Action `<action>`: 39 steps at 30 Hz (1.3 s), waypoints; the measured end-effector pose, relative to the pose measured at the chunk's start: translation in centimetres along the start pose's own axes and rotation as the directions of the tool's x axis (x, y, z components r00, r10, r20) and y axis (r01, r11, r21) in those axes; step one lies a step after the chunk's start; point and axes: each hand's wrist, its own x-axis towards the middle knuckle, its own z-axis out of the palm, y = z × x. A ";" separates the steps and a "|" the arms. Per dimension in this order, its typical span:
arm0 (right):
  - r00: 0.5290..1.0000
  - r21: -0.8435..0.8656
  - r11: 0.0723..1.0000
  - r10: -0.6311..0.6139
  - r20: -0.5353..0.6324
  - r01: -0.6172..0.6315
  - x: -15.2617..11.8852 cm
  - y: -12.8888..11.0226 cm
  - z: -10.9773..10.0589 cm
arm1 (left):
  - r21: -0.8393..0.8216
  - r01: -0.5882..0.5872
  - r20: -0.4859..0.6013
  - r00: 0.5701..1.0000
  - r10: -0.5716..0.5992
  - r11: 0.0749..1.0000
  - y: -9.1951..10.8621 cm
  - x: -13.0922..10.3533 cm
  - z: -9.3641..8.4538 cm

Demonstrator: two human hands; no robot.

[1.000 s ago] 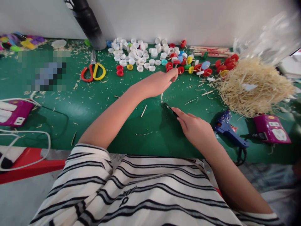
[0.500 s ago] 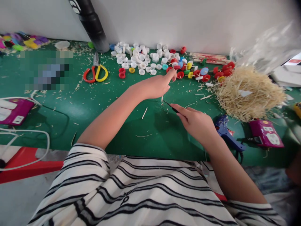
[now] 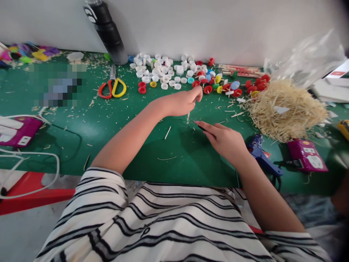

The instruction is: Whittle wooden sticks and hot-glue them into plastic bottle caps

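My left hand [image 3: 183, 102] reaches across the middle of the table with its fingers curled down. The pale lower end of a thin wooden stick [image 3: 188, 115] shows beneath it, while the rest is hidden by the hand. In my closed right hand [image 3: 226, 140] is a small dark knife [image 3: 200, 126], its slim tip pointing left, a little to the right of the stick's end. Fine shavings lie under the stick. A loose sliver of wood [image 3: 167, 132] rests on the green table [image 3: 141, 149] below my left hand.
White bottle caps [image 3: 163, 69] and red caps on sticks [image 3: 231, 87] lie behind my hands. Scissors [image 3: 112, 87] and a black bottle [image 3: 111, 40] stand left. To the right are a straw-like heap [image 3: 289, 109], a blue glue gun [image 3: 263, 156] and a purple box [image 3: 308, 155].
The knife tip has drawn back slightly to the right, leaving a small gap from the stick. My left hand keeps nearly the same place and the view has shifted slightly.
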 end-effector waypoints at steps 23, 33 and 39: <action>0.992 0.132 0.991 -0.013 -0.126 0.030 0.5 0.6 2.2 | 0.226 0.261 -0.227 0.951 -0.210 0.939 0.3 0.9 0.3; 0.997 -0.082 0.996 0.029 -0.073 -0.035 0.9 -0.7 0.8 | 0.329 0.041 -0.195 0.980 0.025 0.943 0.6 1.3 1.1; 0.999 0.050 0.998 0.025 -0.029 -0.024 1.5 -1.2 0.5 | 0.420 0.076 -0.234 0.972 0.027 0.904 0.2 1.6 1.3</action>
